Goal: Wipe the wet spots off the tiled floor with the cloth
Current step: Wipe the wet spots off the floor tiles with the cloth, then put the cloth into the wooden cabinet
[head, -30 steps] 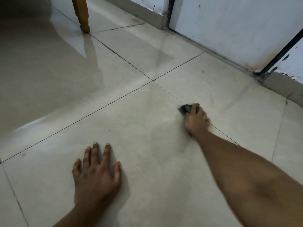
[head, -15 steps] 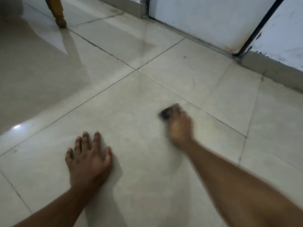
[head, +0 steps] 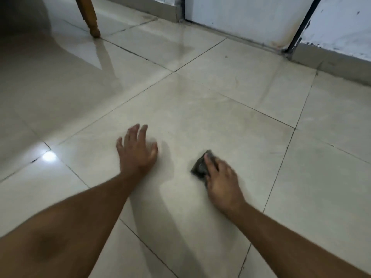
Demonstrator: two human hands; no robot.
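Note:
A small dark grey cloth lies bunched on the cream tiled floor. My right hand presses down on it, fingers over its right part, so only the left part of the cloth shows. My left hand rests flat on the same tile to the left of the cloth, fingers spread, holding nothing. A faint smeared sheen covers the tile beyond both hands; single wet spots are hard to make out.
A wooden furniture leg stands at the far left. A white door with a dark frame and a grey skirting run along the far right. A bright light reflection shines on the left tile.
My right hand has dragged the cloth from the far tile joint back towards me and to the left. My left hand has shifted forward and right on the floor, closer to the cloth.

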